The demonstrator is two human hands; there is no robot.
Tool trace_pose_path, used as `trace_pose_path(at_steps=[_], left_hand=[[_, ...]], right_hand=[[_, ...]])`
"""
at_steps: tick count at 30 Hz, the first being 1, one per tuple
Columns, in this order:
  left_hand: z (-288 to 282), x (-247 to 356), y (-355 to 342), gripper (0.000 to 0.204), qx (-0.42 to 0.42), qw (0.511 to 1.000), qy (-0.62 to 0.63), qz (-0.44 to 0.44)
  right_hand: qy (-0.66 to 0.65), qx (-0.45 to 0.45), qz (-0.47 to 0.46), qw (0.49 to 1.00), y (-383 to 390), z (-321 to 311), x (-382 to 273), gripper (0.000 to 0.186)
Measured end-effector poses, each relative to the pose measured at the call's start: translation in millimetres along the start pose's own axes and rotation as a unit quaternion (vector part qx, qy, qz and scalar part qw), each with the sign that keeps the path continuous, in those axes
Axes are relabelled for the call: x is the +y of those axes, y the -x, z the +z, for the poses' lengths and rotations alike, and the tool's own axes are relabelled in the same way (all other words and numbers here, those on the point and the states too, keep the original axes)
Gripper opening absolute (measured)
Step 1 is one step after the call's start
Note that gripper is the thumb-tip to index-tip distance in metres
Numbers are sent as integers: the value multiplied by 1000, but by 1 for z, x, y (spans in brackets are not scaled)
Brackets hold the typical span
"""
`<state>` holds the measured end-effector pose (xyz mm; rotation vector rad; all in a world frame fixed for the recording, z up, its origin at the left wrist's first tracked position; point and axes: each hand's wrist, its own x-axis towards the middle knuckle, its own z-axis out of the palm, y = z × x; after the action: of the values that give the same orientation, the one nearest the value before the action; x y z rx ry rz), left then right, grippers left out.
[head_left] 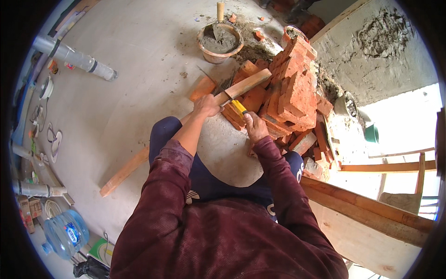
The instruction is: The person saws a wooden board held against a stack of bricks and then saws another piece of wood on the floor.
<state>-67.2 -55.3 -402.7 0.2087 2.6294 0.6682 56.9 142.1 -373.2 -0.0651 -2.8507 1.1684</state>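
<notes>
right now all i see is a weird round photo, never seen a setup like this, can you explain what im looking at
There is no machine here, just someone working bare-handed. The single picture comes from a wide fisheye camera worn on the head and looking down, so straight edges bend toward the dark rim. The left hand has its grip on a wooden strip; the right hand holds a yellow-handled tool, whose far end is hard to make out. On the pale floor are a pile of red bricks, ahead and to the right, and farther off a bucket of grey mortar with a trowel in it.
</notes>
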Motion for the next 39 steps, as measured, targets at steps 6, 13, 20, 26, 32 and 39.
trace_pose_path(at_steps=[6, 13, 20, 26, 32, 39], left_hand=[[-6, 30, -18, 55, 23, 999, 42, -9], [19, 25, -10, 54, 17, 999, 17, 27], [25, 11, -37, 51, 31, 998, 6, 60], [20, -10, -24, 55, -49, 998, 24, 24], [6, -7, -21, 56, 11, 999, -30, 9], [-57, -54, -6, 50, -24, 994, 88, 55]], right_hand=[[14, 1, -3, 1000, -25, -31, -2, 52], [3, -26, 23, 999, -14, -27, 10, 51], [-42, 12, 2, 999, 1, -4, 36, 41], [-10, -30, -3, 1000, -6, -3, 4, 39], [-57, -51, 52, 996, 4, 9, 30, 45], [-277, -45, 69, 957, -23, -3, 58, 43]])
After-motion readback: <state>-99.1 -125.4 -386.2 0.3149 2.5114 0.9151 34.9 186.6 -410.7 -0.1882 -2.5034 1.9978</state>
